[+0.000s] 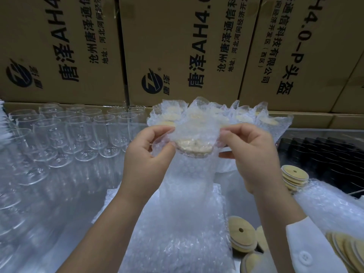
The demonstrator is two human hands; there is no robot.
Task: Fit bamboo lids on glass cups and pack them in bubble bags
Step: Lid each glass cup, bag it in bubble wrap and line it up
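Observation:
A glass cup with a bamboo lid (194, 147) stands upright inside a bubble bag (189, 180) in the middle of the view. My left hand (149, 154) pinches the bag's open top at its left side. My right hand (250, 152) pinches the top at its right side. Between them the bag's mouth is stretched above the lid. The cup's glass is mostly hidden by the bubble film.
Rows of bare glass cups (65, 133) stand at the left. Several bagged, lidded cups (246, 119) stand behind, against cardboard boxes (177, 46). A pile of bubble bags (177, 237) lies below. Loose bamboo lids (242, 235) and a lid stack (294, 177) sit at the right beside a black tray (325, 154).

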